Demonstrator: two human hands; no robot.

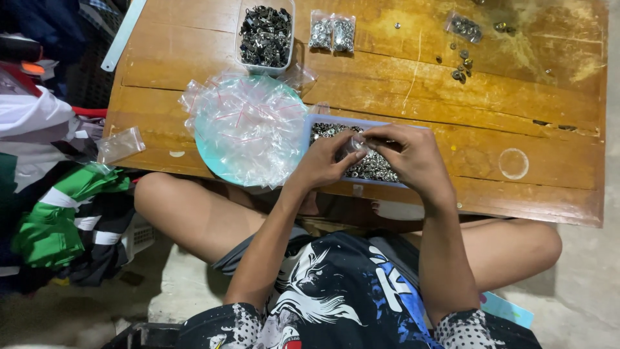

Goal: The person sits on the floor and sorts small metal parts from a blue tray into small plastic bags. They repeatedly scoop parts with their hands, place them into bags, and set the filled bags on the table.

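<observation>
Over the near edge of a low wooden tabletop (491, 90), a seated person's two hands meet above a shallow blue tray (309, 132) filled with small silver metal fasteners (378, 167). The left hand (323, 161) and the right hand (410, 155) together pinch a small clear plastic bag (356, 143), fingertips closed on it from either side. The bag is too crumpled and hidden by fingers to tell which way its long axis or its mouth points. The tray's long side runs left to right beneath both hands. Just left of the left hand lies a loose heap of empty clear zip bags (248, 126) on a turquoise plate (210, 158). Beyond the hands, farther up the tabletop, stands a clear tub of dark metal clips (266, 35), with two filled small bags (332, 32) beside it. Up and right of the right hand sit another filled bag (465, 27) and a few scattered loose fasteners (461, 68).
</observation>
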